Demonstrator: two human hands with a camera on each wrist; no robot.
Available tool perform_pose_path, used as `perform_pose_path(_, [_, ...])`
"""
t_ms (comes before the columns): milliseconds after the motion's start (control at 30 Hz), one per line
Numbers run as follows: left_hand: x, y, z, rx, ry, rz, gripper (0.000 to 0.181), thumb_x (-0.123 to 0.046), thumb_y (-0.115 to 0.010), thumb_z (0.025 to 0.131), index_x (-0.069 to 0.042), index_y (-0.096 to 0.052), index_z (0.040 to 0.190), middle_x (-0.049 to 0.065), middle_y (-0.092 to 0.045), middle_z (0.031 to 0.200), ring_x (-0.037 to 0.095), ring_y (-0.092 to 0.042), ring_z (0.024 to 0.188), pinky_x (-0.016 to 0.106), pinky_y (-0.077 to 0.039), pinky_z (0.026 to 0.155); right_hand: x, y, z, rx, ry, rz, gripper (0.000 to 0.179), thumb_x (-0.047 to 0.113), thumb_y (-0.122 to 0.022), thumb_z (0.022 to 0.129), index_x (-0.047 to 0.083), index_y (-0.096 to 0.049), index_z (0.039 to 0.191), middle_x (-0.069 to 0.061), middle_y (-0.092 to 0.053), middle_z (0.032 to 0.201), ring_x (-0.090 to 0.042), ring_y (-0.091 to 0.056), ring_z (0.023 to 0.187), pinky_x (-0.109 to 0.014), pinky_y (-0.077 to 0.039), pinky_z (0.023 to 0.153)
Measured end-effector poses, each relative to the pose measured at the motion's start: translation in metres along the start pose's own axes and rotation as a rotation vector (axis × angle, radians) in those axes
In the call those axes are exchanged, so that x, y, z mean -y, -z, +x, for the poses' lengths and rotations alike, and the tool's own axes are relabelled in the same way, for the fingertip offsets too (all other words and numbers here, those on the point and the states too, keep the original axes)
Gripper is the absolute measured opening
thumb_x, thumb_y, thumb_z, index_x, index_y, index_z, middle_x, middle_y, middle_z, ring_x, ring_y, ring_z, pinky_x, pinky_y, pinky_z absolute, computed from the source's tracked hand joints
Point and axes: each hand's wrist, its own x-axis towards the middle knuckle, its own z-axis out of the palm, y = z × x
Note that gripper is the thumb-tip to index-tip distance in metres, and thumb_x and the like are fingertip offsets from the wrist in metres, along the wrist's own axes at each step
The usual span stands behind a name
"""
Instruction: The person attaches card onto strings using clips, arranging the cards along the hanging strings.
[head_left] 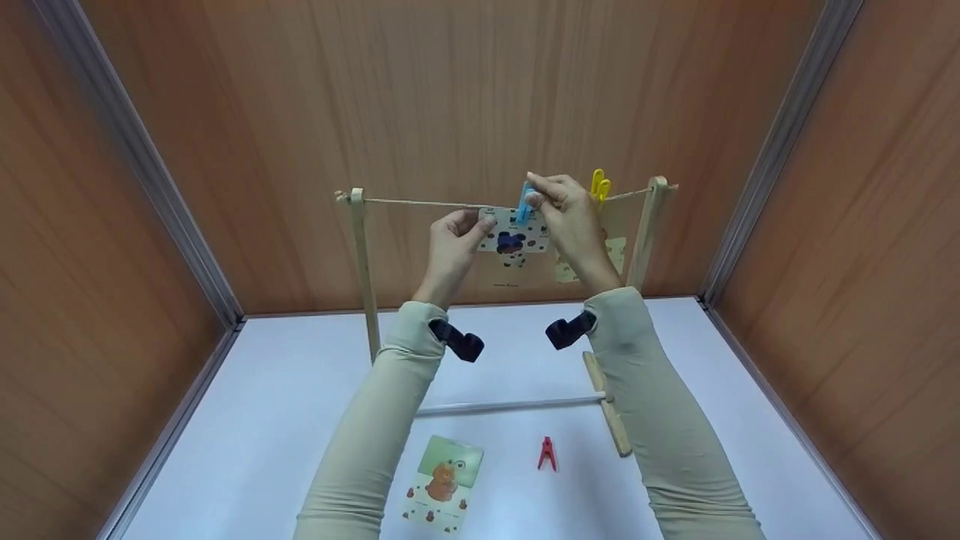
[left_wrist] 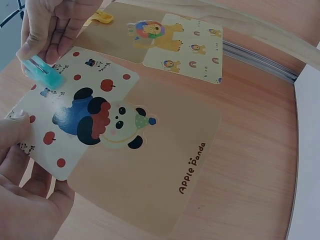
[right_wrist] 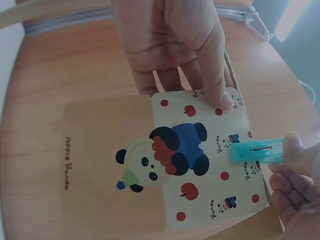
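A panda card, white with red apples on one half and tan on the other, hangs at the string. My left hand pinches its upper left corner, thumb on the printed face. With thumb and fingers my right hand grips a blue clothespin, whose jaws lie over the card's top edge near the middle. To the right, a lion card hangs from the same string under a yellow clothespin, partly hidden behind my right hand in the head view.
Two wooden posts carry the string. Below, a white rod runs to a wooden foot. A bear card and a red clothespin lie on the white table. Wood-grain panels stand behind and at both sides.
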Motion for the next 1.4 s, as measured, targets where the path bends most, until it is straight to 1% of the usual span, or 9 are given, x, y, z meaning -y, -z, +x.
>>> perform_pose_path(200, [0.002,0.0,-0.002,-0.004,0.004,-0.035,0.024,-0.015,-0.062,0.094,0.0,-0.065,0.113,0.01,-0.069,0.106,0.014,-0.061,0.094,0.028,-0.05,0.088,-0.002,-0.001,-0.003,0.017,0.006,0.027,0.038,0.018,-0.058,0.094,0.008,-0.058,0.131,-0.008,-0.063,0.122,-0.019,-0.063,0.106,-0.029,-0.052,0.093])
perform_pose_path(400, [0.003,0.001,-0.003,-0.002,0.03,-0.035,0.029,-0.017,-0.062,0.094,0.0,-0.063,0.117,0.013,-0.067,0.113,0.017,-0.062,0.102,0.031,-0.049,0.093,-0.005,-0.004,-0.008,-0.013,0.068,-0.034,0.039,0.023,-0.058,0.094,0.011,-0.058,0.131,-0.007,-0.064,0.125,-0.019,-0.06,0.109,-0.03,-0.051,0.093])
perform_pose_path(533, [0.003,0.001,-0.004,0.0,0.04,-0.04,0.03,-0.018,-0.061,0.095,-0.001,-0.062,0.119,0.012,-0.066,0.116,0.017,-0.061,0.107,0.032,-0.048,0.097,-0.007,-0.007,-0.011,-0.046,0.129,-0.041,0.038,0.021,-0.058,0.095,0.009,-0.057,0.131,-0.01,-0.063,0.125,-0.021,-0.057,0.114,-0.031,-0.051,0.095])
perform_pose_path(767, [0.004,0.002,-0.005,0.016,-0.012,-0.059,0.029,-0.013,-0.056,0.097,0.001,-0.061,0.122,0.016,-0.066,0.119,0.018,-0.061,0.109,0.031,-0.048,0.098,-0.013,-0.009,-0.016,-0.136,0.2,-0.006,0.035,0.017,-0.06,0.095,0.007,-0.06,0.129,-0.009,-0.063,0.127,-0.02,-0.059,0.115,-0.03,-0.051,0.095])
perform_pose_path(933, [0.007,0.006,-0.008,0.035,0.005,-0.074,0.031,-0.014,-0.052,0.1,-0.001,-0.058,0.128,0.015,-0.064,0.122,0.018,-0.061,0.109,0.031,-0.049,0.096,-0.018,-0.008,-0.021,-0.207,0.267,-0.001,0.031,0.014,-0.06,0.095,0.003,-0.063,0.124,-0.01,-0.064,0.126,-0.021,-0.059,0.117,-0.03,-0.048,0.099])
perform_pose_path(1100, [0.014,0.011,-0.014,0.09,0.022,-0.05,0.035,-0.017,-0.048,0.102,-0.005,-0.054,0.134,0.013,-0.061,0.128,0.021,-0.058,0.116,0.035,-0.047,0.098,-0.025,-0.006,-0.028,-0.249,0.324,-0.012,0.029,0.012,-0.06,0.095,0.001,-0.064,0.121,-0.014,-0.066,0.119,-0.024,-0.06,0.112,-0.033,-0.047,0.101])
perform_pose_path(1233, [0.023,0.018,-0.021,0.139,0.038,-0.052,0.038,-0.019,-0.046,0.102,-0.008,-0.05,0.138,0.011,-0.056,0.136,0.023,-0.053,0.124,0.039,-0.043,0.105,-0.033,-0.005,-0.037,-0.263,0.31,0.014,0.029,0.012,-0.061,0.094,0.002,-0.064,0.121,-0.014,-0.067,0.114,-0.023,-0.061,0.106,-0.029,-0.05,0.095])
perform_pose_path(1333, [0.033,0.025,-0.026,0.165,0.047,-0.05,0.039,-0.019,-0.046,0.103,-0.011,-0.048,0.14,0.01,-0.054,0.138,0.024,-0.051,0.126,0.041,-0.04,0.108,-0.039,-0.004,-0.044,-0.247,0.266,0.046,0.03,0.013,-0.062,0.094,0.003,-0.065,0.122,-0.013,-0.068,0.112,-0.022,-0.061,0.102,-0.023,-0.051,0.087])
perform_pose_path(1400, [0.04,0.03,-0.03,0.177,0.055,-0.034,0.039,-0.02,-0.045,0.103,-0.012,-0.047,0.141,0.01,-0.054,0.138,0.024,-0.051,0.127,0.041,-0.039,0.109,-0.043,-0.004,-0.049,-0.223,0.225,0.064,0.032,0.015,-0.063,0.093,0.004,-0.064,0.123,-0.012,-0.067,0.112,-0.022,-0.062,0.099,-0.022,-0.051,0.084])
